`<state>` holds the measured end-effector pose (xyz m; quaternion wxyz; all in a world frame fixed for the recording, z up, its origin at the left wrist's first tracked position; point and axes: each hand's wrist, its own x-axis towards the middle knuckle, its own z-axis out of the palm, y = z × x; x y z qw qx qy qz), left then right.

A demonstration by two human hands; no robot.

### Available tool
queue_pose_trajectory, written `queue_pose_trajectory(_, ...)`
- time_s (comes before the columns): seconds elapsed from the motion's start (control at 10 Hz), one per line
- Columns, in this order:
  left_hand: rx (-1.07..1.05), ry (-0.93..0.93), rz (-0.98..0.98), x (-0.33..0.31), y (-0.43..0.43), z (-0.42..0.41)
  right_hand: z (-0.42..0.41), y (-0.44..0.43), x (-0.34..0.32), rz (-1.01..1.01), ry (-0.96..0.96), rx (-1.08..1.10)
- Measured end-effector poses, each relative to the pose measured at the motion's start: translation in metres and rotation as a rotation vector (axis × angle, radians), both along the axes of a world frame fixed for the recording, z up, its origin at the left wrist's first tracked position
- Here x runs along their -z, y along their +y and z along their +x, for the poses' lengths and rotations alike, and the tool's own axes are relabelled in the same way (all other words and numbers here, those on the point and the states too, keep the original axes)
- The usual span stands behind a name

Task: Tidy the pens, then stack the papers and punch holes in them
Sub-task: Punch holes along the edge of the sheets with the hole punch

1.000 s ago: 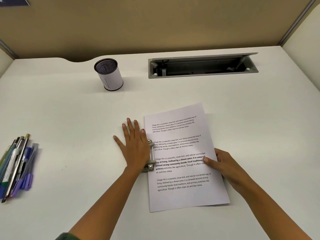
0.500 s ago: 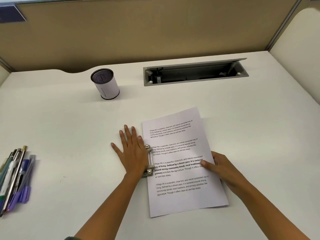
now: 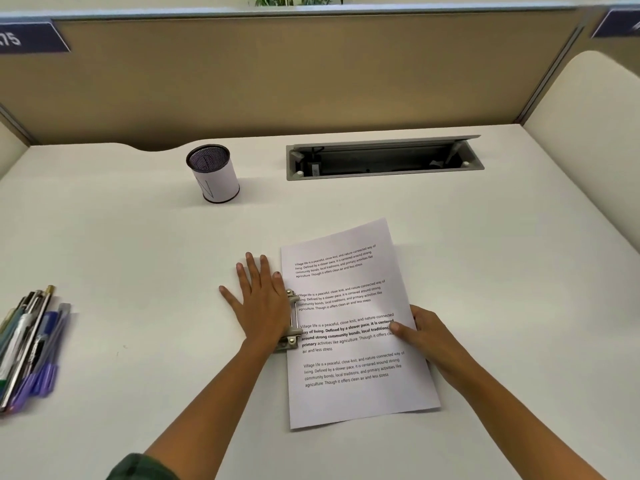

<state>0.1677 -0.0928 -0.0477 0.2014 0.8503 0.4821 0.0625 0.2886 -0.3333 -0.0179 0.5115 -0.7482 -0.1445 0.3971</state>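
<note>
Centrally, left hand [image 3: 260,308] presses flat-fingered on the hole punch [image 3: 293,318]; right hand [image 3: 431,339] pinches the papers [image 3: 349,401], thumb on top

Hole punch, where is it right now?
Head view, centre: the hole punch lies under the left hand, on the left edge of the papers.

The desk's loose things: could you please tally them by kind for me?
Pen cup: 1
Hole punch: 1
Paper stack: 1, sheets uncountable
Pen bunch: 1, pens too blurred to count
Total: 4
</note>
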Motion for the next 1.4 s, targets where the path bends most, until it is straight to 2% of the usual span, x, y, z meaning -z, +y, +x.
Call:
queue_pose_trajectory(0.7, 0.004, 0.015, 0.064, 0.006, 0.0, -0.002, -0.001, 0.001, -0.004, -0.038, -0.009, -0.008)
queue_pose_trajectory(1.0, 0.022, 0.033, -0.01, -0.001, 0.001, -0.001, -0.006, 0.001, -0.004, -0.022, -0.034, 0.009)
queue_pose_trajectory(1.4, 0.026, 0.04, -0.206, -0.019, 0.001, 0.006, -0.004, 0.001, -0.004, -0.039, -0.058, -0.009)
